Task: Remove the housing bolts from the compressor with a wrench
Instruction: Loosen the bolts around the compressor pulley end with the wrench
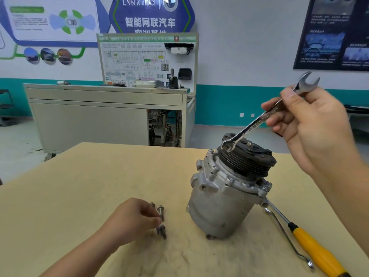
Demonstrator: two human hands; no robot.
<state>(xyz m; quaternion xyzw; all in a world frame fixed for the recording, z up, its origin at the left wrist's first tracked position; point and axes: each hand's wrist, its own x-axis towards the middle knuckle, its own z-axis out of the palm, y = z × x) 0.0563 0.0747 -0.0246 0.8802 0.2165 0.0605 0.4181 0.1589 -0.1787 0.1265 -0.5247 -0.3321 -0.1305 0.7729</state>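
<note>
Compressor (225, 198) stands on end on the table (79, 186), black pulley (249, 158) up, at about 4 o'clock from the middle of the view. The step in hand looks like the change-over between bolts: one put aside, the next to be found.

To do it well, leave the loose bolts (160, 211) grouped together at 8 o'clock of the compressor, apart from the housing so they cannot roll under it. Then bring the free hand back to steady the body before any turning force goes on. A likely bolt head (210, 151) shows on the flange at 10 o'clock of the pulley; seat the open end of the wrench (257, 121) fully on its flats and pull in a flat arc, or it may slip and round the corners.

The right hand (311, 124) is raised at 1 o'clock of the compressor, fingers and thumb clamped on the wrench shank, lower end hanging over the pulley rim. The left hand (135, 218) lies low, fingers curled together at the loose bolts; whether they pinch one I cannot tell, that part being blurred.

A screwdriver (313, 248) and a spare wrench (287, 238) lie at 4 o'clock of the compressor
</note>
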